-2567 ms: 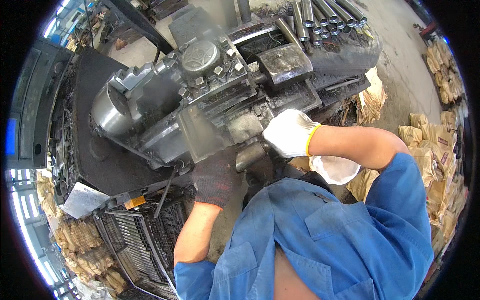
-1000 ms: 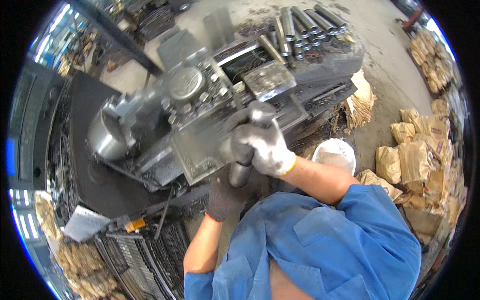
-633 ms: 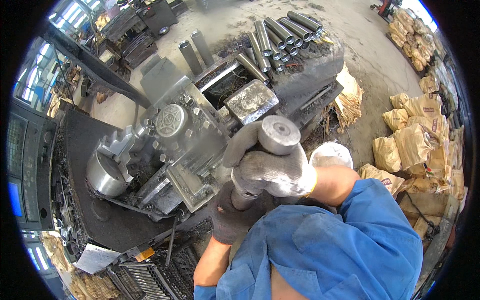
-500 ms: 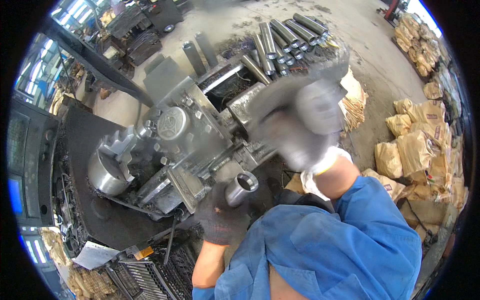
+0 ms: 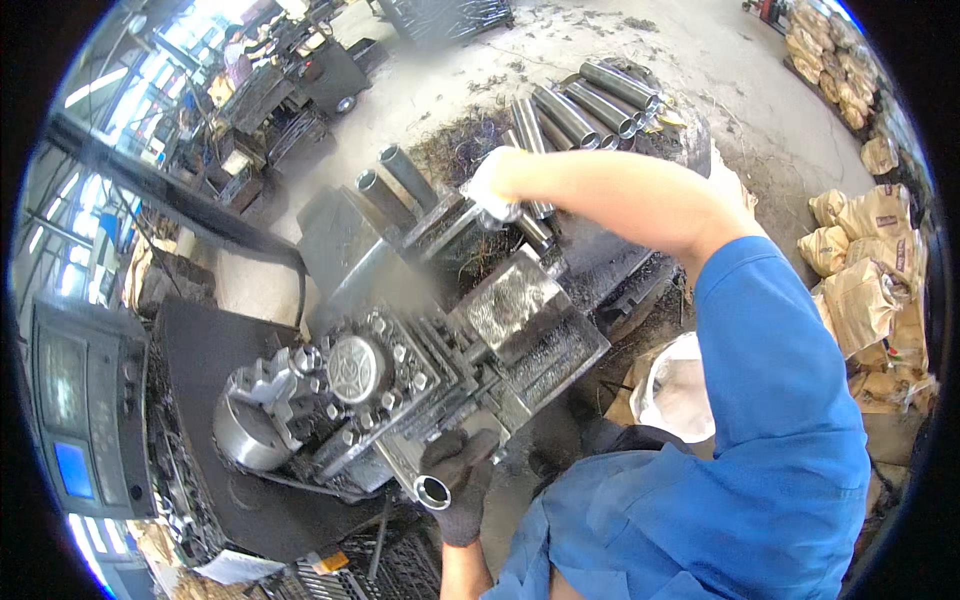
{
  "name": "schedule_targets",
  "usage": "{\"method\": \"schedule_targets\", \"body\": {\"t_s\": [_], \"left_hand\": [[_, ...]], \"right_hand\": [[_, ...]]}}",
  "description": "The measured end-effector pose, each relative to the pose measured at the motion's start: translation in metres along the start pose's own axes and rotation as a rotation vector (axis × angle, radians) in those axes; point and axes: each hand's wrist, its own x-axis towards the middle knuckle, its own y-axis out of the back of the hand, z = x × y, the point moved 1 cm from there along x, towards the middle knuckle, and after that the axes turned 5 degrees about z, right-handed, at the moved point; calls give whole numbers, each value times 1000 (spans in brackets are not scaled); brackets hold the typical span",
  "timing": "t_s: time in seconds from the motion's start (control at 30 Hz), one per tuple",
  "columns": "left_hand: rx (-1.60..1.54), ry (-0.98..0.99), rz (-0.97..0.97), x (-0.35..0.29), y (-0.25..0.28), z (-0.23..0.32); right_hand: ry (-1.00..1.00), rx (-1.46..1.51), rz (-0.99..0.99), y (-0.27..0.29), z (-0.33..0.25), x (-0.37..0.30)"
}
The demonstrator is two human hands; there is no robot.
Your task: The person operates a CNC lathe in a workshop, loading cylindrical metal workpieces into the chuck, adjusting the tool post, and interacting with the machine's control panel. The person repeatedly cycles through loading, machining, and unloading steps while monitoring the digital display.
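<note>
My left hand (image 5: 460, 485), in a dark glove, is closed around a short metal tube (image 5: 407, 468) at the near side of a lathe; the tube's open end faces me. Across the machine stretches my right arm, and the right hand (image 5: 494, 186), with a white cuff, is beside another metal tube (image 5: 535, 236) behind the lathe. The fingers of that hand are hidden. Left of my hands are the lathe's round chuck (image 5: 250, 433) and its bolted tool post (image 5: 358, 369). Two metal tubes (image 5: 408, 176) stand tilted just left of my right hand.
Several longer metal tubes (image 5: 568, 118) lie stacked at the far side. A white bucket (image 5: 655, 410) stands under my right arm. Brown paper sacks (image 5: 862, 290) are piled on the right, and a control panel (image 5: 70, 410) is at the far left. Metal shavings litter the floor.
My right hand has swung from the lathe's right side to the far side, near the tubes, with the arm extended. My left hand still holds its tube. The whole view has shifted.
</note>
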Motion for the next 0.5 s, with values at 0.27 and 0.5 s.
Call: {"method": "schedule_targets", "body": {"t_s": [0.27, 0.5], "left_hand": [[219, 106, -54, 7, -17, -7], [249, 128, 20, 1, -21, 2]], "right_hand": [[179, -169, 211, -51, -13, 8], [406, -327, 326, -74, -32, -6]]}}
